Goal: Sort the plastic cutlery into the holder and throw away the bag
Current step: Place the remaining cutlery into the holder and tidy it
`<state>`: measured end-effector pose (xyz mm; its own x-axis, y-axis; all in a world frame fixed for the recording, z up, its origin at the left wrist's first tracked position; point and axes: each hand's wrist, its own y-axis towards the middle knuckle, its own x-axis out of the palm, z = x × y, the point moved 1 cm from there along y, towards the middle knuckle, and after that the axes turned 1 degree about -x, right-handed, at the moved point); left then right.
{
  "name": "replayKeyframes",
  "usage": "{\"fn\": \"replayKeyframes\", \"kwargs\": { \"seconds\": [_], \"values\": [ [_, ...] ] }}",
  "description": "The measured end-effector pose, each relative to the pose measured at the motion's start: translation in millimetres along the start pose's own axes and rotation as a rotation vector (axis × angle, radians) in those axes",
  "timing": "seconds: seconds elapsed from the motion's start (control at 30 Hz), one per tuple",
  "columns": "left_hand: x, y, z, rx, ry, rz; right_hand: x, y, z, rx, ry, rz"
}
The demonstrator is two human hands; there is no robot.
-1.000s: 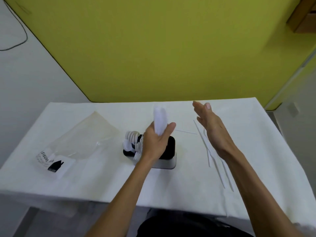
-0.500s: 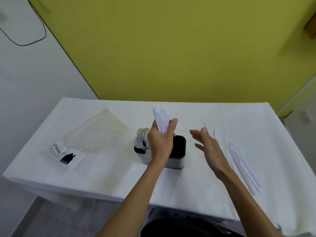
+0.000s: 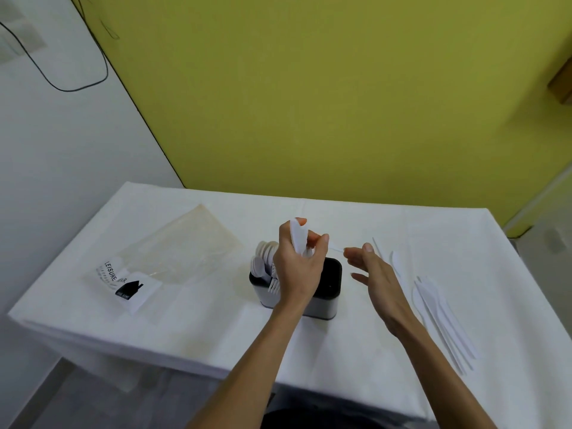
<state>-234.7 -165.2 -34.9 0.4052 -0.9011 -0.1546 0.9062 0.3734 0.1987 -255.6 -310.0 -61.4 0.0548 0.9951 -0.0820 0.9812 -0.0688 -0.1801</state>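
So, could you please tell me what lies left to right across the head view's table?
Clear plastic bag, cutlery holder, right hand, loose plastic knives. The left hand, gripping white cutlery, overlaps the holder.

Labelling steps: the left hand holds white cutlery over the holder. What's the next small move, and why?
Probably lower the left hand so its white cutlery bundle slides into the right compartment of the holder: the bundle is above it, that section looks empty, and spoons fill the left one.
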Motion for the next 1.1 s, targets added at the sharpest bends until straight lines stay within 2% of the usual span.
{"fn": "replayKeyframes", "kwargs": {
  "seconds": [0.33, 0.43, 0.53, 0.63, 0.73, 0.83, 0.9, 1.0, 1.1],
  "values": [
    [-1.0, 0.4, 4.5, 0.224, 0.053, 0.029, -2.9, 3.6, 3.5, -0.013, -0.011, 0.017],
    [-2.9, 4.1, 1.4, 0.352, 0.191, 0.047, -2.7, 4.8, 4.3, -0.009, -0.005, 0.006],
    [-9.8, 9.1, -5.5, 0.423, 0.43, 0.031, -3.1, 5.9, 5.8, -0.008, -0.002, -0.001],
    [-19.5, 8.8, -12.1, 0.408, 0.654, -0.062, -4.7, 8.0, 9.2, 0.009, -0.008, 0.001],
    [-28.1, 7.4, -13.0, 0.339, 0.834, -0.263, -4.6, 9.0, 12.4, -0.001, -0.087, -0.028],
    [-31.4, 16.5, -9.0, 0.179, 0.888, -0.493, 3.0, 7.5, 14.8, -0.062, -0.296, -0.132],
    [-32.2, 23.1, -5.6, 0.132, 0.928, -0.589, 11.0, 5.1, 16.4, -0.125, -0.374, -0.199],
    [-33.6, 25.4, 0.5, 0.223, 0.873, -0.544, 17.4, 5.5, 20.1, -0.215, -0.468, -0.212],
    [-28.8, 21.7, -1.4, 0.409, 0.883, -0.542, 18.9, 9.3, 26.3, -0.252, -0.514, -0.222]
  ]
}}
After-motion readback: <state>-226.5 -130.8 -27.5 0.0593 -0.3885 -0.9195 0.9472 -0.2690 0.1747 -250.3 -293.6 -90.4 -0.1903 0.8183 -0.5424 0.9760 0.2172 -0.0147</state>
